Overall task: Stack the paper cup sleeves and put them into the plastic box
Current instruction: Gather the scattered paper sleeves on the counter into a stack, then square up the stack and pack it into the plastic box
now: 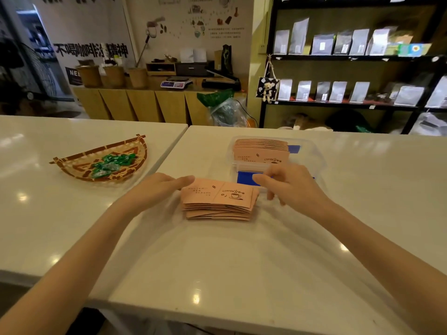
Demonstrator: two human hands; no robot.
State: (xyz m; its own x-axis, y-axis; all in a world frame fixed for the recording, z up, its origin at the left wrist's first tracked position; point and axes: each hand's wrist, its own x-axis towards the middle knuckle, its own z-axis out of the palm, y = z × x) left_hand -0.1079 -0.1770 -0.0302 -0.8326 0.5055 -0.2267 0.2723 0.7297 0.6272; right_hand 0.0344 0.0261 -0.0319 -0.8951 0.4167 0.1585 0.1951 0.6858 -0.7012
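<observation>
A stack of pink paper cup sleeves [219, 201] printed with a coffee cup lies flat on the white counter, its lower layers fanned out toward me. My left hand [159, 187] rests at the stack's left edge, fingertips touching the top sleeve. My right hand [287, 183] hovers at the stack's right end, fingers curled and apart, holding nothing. Just behind stands the clear plastic box [316, 155] with blue clips, holding another row of pink sleeves [261, 151] leaning upright.
A woven bamboo basket [72, 163] with green wrapped candies sits to the left on the adjoining counter. A seam [169, 155] runs between the two counters. Dark shelves of pouches [350, 68] stand beyond the far edge.
</observation>
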